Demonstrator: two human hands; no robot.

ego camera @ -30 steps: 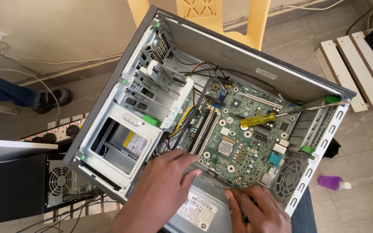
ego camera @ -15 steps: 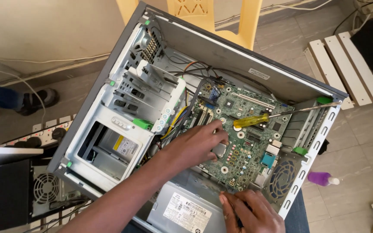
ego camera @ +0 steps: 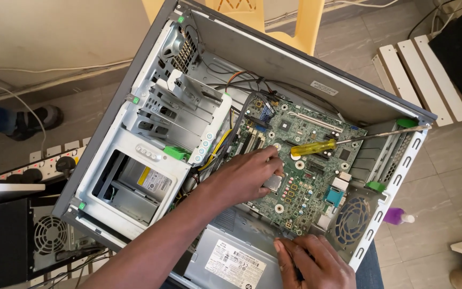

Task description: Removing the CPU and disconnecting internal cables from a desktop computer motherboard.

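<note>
An opened desktop computer case lies on its side, its green motherboard exposed. My left hand reaches over the board, fingers curled around the square processor socket area near the board's middle; whether it grips anything I cannot tell. My right hand rests at the near edge of the case, fingers on the grey power supply. A yellow-handled screwdriver lies across the board, its shaft reaching to the case's right edge.
A metal drive cage with green latches fills the case's left half. A small case fan sits at the lower right. A power strip, another computer unit, a yellow chair, a purple bottle and someone's shoe surround the case.
My left hand has moved from the power supply's edge up onto the middle of the motherboard. My right hand has stayed at the near edge. The screwdriver has not moved.
</note>
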